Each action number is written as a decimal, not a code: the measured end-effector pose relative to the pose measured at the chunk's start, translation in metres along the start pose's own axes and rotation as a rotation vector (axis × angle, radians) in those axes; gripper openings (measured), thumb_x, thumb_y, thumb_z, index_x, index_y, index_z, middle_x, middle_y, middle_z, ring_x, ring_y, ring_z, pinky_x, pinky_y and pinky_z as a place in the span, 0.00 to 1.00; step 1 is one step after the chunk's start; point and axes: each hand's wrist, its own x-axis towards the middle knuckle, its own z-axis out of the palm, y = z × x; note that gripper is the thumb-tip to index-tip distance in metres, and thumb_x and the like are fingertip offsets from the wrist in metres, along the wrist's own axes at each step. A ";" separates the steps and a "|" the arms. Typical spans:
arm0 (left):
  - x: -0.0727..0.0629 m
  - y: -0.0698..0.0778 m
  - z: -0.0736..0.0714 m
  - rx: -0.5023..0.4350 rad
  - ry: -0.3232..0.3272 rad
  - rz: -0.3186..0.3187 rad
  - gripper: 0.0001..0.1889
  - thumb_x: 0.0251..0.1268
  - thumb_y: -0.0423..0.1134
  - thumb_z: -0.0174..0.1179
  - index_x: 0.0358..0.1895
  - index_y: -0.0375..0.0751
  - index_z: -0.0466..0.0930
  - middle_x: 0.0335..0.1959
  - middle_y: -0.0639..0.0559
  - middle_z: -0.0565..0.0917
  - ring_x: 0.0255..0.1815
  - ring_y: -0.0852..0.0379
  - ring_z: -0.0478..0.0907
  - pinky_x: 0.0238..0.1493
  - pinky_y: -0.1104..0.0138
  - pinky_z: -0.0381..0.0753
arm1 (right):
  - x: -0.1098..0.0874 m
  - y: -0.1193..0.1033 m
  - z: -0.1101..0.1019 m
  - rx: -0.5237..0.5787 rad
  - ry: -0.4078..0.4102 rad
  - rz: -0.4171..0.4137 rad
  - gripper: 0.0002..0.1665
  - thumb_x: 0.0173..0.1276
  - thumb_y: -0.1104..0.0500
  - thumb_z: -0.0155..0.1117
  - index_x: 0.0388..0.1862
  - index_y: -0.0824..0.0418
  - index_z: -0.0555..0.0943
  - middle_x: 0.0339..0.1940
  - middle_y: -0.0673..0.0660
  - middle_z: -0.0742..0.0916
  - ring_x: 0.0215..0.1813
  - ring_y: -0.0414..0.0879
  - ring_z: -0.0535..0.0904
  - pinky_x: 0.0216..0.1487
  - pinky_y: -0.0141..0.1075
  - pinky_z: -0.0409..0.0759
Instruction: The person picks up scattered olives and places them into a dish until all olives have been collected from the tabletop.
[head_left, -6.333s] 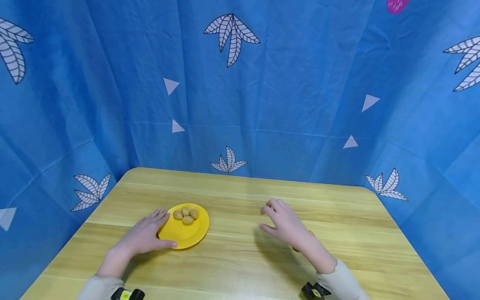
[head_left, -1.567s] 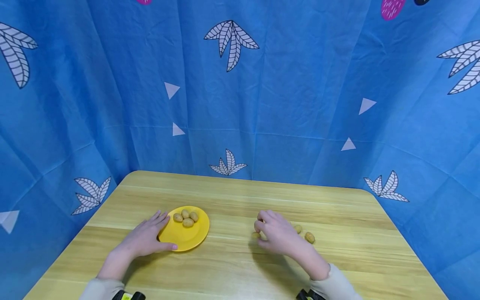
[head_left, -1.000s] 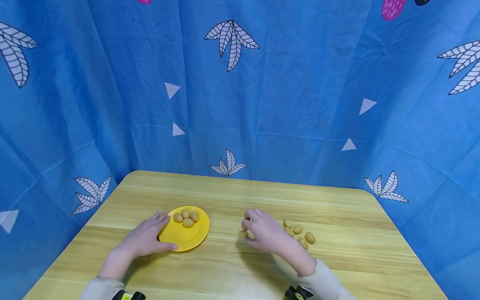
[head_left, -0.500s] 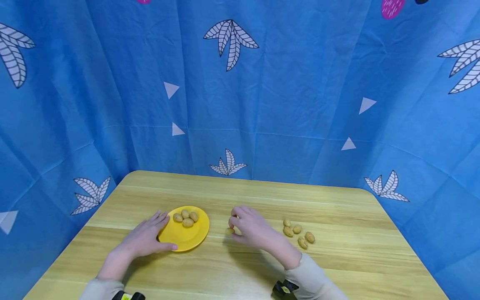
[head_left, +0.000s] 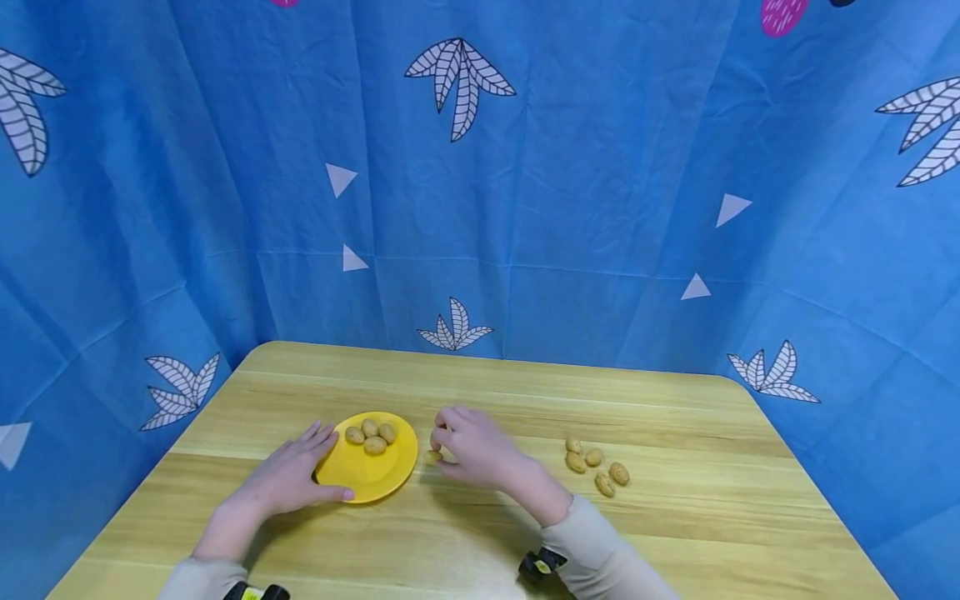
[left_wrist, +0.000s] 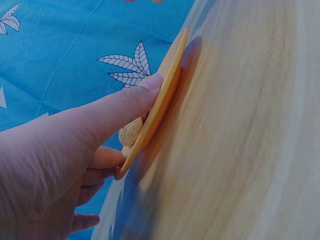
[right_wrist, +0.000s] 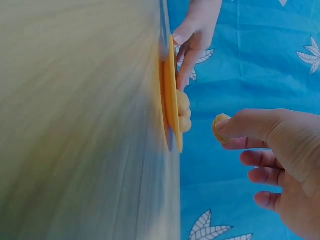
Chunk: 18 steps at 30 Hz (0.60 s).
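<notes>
So my right grip has a walnut pinched just right of the yellow plate; left grip's splayed loosely against the rim.

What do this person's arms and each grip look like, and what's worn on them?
Both arms wear plain, pale grey-beige sleeves. At each wrist sits a small black device with a yellow-green mark. The left grip and right grip are human and bare, without gloves. No cables show.
</notes>
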 end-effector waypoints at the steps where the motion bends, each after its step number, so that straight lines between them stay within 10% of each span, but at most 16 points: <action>1: 0.000 0.000 0.000 -0.001 0.000 0.000 0.58 0.46 0.75 0.61 0.72 0.32 0.62 0.75 0.33 0.61 0.77 0.32 0.53 0.70 0.35 0.58 | 0.002 -0.001 0.001 0.002 0.001 -0.007 0.08 0.64 0.50 0.68 0.37 0.50 0.81 0.45 0.48 0.78 0.46 0.42 0.71 0.46 0.33 0.75; 18: -0.001 0.003 -0.001 -0.002 0.008 0.003 0.58 0.46 0.75 0.62 0.71 0.30 0.63 0.74 0.31 0.62 0.76 0.31 0.54 0.69 0.35 0.59 | 0.042 -0.017 0.016 -0.014 -0.048 -0.058 0.09 0.64 0.48 0.69 0.38 0.49 0.82 0.43 0.46 0.78 0.43 0.40 0.69 0.43 0.29 0.70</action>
